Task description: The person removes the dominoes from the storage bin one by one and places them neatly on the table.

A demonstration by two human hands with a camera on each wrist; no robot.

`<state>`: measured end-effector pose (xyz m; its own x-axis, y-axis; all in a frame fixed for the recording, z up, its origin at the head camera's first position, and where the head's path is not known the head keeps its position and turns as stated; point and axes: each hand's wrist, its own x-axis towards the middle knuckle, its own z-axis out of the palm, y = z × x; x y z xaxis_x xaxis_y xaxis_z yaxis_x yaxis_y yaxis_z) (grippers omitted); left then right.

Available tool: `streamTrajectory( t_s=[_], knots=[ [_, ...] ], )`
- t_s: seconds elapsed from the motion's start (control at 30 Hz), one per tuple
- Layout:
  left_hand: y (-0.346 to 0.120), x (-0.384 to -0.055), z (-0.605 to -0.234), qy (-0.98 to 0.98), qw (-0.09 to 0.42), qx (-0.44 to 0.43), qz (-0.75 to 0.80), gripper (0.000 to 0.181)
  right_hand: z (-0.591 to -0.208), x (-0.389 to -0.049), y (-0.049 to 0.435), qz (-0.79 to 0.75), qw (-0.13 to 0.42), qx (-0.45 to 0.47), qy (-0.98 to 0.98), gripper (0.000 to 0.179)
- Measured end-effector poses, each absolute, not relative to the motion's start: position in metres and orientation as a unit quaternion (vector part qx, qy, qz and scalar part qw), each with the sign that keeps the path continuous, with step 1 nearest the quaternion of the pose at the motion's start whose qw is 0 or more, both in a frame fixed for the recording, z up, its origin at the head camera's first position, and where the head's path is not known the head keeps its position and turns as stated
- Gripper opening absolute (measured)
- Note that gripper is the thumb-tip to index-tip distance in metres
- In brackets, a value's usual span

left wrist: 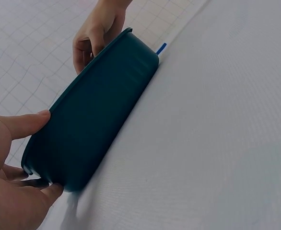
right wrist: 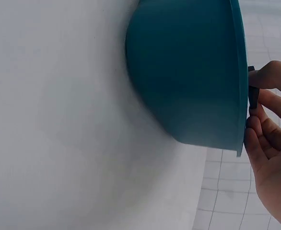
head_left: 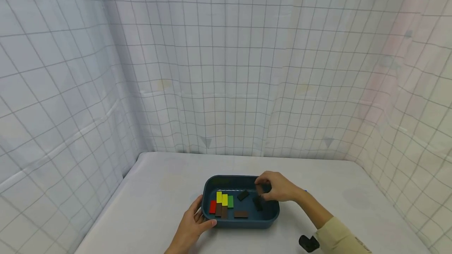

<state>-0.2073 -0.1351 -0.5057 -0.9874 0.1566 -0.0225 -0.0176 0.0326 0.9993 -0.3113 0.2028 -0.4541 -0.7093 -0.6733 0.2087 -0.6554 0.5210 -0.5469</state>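
Note:
A dark teal plastic tub [head_left: 247, 224] stands on the white table, and my left hand [head_left: 190, 224] grips its left end. In the left wrist view the thumb lies on the rim and the fingers reach around the wall. Over the tub's right part, my right hand [head_left: 279, 186] pinches a small dark block [right wrist: 253, 91] at rim height. Inside the tub, a red block [head_left: 212, 207], two yellow blocks [head_left: 219, 197], a green block [head_left: 230, 201] and brown blocks [head_left: 224, 212] sit grouped at the left. A separate brown block [head_left: 241, 214] and black blocks [head_left: 243, 195] lie further right.
A thin blue item [left wrist: 161, 48] shows just beyond the tub's right end. Beside the right sleeve [head_left: 335, 234] is a black object [head_left: 308, 243]. White grid-patterned curtains [head_left: 226, 69] stand around the table [head_left: 148, 191] at the back and sides.

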Motion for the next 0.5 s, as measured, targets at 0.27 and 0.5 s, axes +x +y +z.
streamTrajectory(
  t_s=[0.27,0.5],
  knots=[
    [-0.135,-0.205,-0.504,0.709,0.067,0.047,0.701,0.098,-0.452,-0.309,0.225,-0.311,0.007,-0.342,0.886,0.041],
    [-0.135,-0.205,-0.504,0.715,0.065,0.046,0.695,0.098,-0.454,-0.308,0.246,-0.314,-0.006,-0.328,0.891,0.040]
  ],
)
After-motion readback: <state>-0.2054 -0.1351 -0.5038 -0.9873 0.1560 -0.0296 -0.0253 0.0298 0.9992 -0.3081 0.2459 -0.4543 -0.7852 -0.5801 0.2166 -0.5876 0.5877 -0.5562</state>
